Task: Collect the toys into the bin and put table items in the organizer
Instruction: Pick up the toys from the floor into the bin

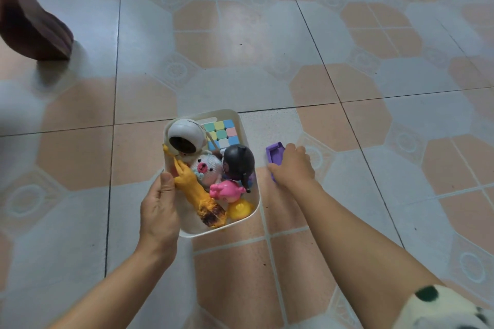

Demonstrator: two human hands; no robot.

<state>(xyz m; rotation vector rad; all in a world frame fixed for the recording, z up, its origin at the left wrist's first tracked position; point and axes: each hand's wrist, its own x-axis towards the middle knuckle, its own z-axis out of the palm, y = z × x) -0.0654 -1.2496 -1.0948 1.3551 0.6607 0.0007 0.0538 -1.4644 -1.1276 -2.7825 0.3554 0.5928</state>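
A white bin [255,203] stands on the tiled floor, filled with several toys: a white round robot head [185,135], a pastel cube puzzle [222,132], a black round figure [238,161], a crocheted white bear [207,169], a pink pig [227,189], a yellow rubber chicken [196,195] and a yellow duck [239,209]. My left hand [160,205] grips the bin's left rim, thumb inside against the chicken. My right hand [292,167] is closed around a purple plastic toy [274,155] on the floor just right of the bin.
A person's bare foot [34,24] rests on the floor at the far left. Patterned floor tiles [240,48] stretch all around. My spotted sleeve [441,307] shows at the bottom right.
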